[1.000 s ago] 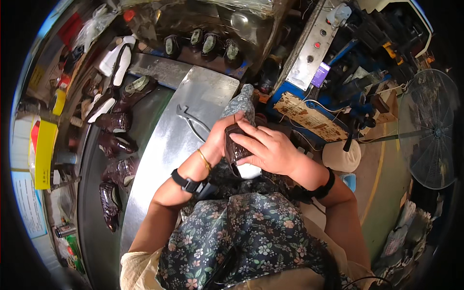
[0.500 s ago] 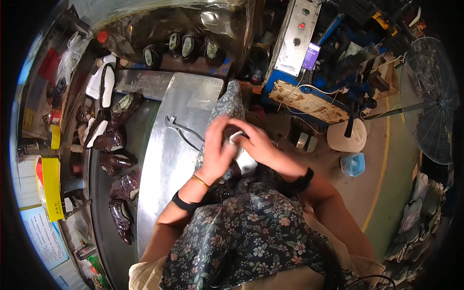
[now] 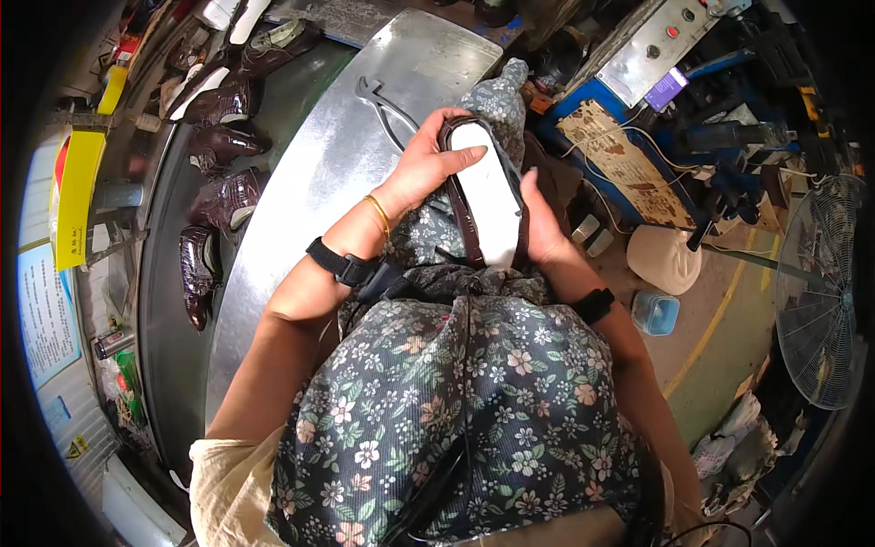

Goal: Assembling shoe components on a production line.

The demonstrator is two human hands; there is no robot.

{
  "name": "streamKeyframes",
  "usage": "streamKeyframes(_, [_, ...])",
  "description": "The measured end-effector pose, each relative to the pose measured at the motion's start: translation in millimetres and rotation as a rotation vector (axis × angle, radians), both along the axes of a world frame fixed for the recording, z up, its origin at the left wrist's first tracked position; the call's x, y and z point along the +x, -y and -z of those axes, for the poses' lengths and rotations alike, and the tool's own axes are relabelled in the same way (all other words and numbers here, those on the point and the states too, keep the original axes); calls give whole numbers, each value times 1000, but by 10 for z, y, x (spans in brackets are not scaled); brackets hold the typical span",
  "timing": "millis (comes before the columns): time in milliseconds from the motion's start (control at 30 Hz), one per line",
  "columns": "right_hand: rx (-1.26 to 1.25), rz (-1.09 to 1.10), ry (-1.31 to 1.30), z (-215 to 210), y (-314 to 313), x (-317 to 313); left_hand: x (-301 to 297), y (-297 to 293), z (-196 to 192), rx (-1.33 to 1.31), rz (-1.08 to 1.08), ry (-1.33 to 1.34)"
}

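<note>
Over my lap a dark brown shoe upper lies bottom up, its long white insole facing me. My left hand grips the far left end of the shoe, thumb pressed flat on the white surface. Along the right edge rests my right hand, thumb up beside the rim; its other fingers are largely hidden behind the shoe. A pair of metal pincers lies on the shiny metal table, just beyond my left hand, touched by neither hand.
Several dark glossy shoes stand on a dark belt to the left. At the right are a blue machine with a button panel, a whitish plastic jug, a light blue tub and a large fan.
My hands were close together over the shoe; now they are apart, holding its two sides. The white insole has come into full sight. The whole view has shifted and turned.
</note>
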State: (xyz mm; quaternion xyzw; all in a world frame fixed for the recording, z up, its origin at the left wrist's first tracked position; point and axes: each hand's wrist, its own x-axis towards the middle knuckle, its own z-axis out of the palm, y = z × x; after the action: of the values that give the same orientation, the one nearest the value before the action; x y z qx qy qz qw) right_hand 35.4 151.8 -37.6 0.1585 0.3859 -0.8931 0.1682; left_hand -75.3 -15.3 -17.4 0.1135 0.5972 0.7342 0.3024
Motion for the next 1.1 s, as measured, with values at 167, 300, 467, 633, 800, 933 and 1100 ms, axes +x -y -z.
streamKeyframes(167, [111,-116,198,27,-61,-112,-20,1,59,6,50,-60])
streamKeyframes(300, [685,-145,71,112,10,-80,-177,-15,135,-15,154,-134])
streamKeyframes(467, [1370,-404,-139,-192,-43,-249,-247,-40,168,-22,170,-93])
streamKeyframes(633, [2268,-58,-630,-162,99,-373,-295,-177,201,-114,140,-165])
streamKeyframes(800, [1408,-213,-314,279,-248,-73,-240,-168,34,-201,249,-174])
streamKeyframes(933, [829,60,-350,320,-20,237,-248,-144,-59,-42,308,62])
streamKeyframes(1100, [892,88,-166,-62,318,-202,67,-64,98,-758,-316,-177])
